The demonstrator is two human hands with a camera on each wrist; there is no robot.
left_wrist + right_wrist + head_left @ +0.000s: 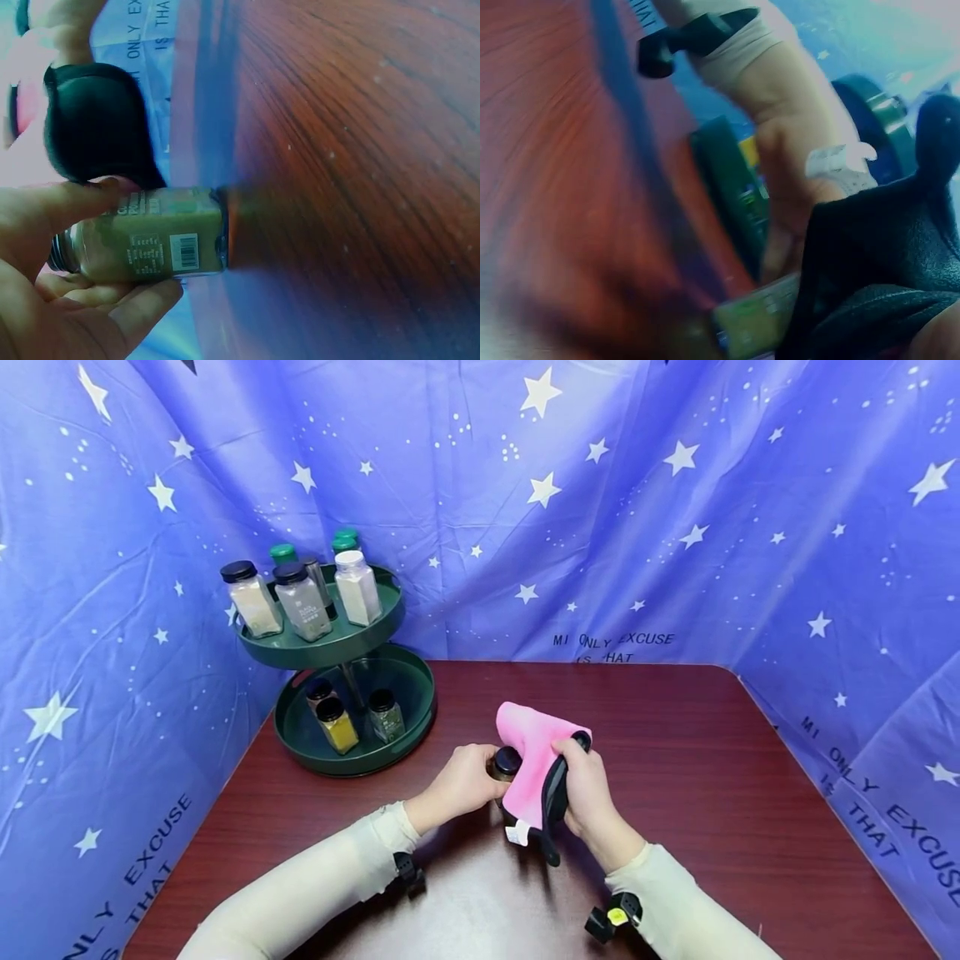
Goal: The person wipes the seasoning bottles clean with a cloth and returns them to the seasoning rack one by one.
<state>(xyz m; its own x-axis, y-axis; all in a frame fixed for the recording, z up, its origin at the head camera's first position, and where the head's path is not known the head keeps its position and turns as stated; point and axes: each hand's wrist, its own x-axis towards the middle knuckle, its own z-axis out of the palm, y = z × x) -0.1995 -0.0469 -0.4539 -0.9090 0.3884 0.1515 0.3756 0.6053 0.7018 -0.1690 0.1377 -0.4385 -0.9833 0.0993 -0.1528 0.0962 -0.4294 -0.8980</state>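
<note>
My left hand (463, 779) grips a square clear spice jar (154, 236) with a black lid, its thumb and fingers round the sides. The jar holds a greenish-brown powder and carries a barcode label. It stands upright at or just above the tabletop; exact contact I cannot tell. In my right hand (588, 787) is a folded pink fabric piece (531, 739) with a black side and a white tag (517, 833). The fabric lies against the jar's right side and partly hides it in the head view. Its black side (885, 247) fills much of the right wrist view.
A green two-tier round rack (322, 652) stands at the table's back left. Several jars with black, white and green lids sit on its upper tier; 3 black-lidded jars are on the lower one. A blue star-printed curtain (465, 510) surrounds the dark red wooden table (675, 735).
</note>
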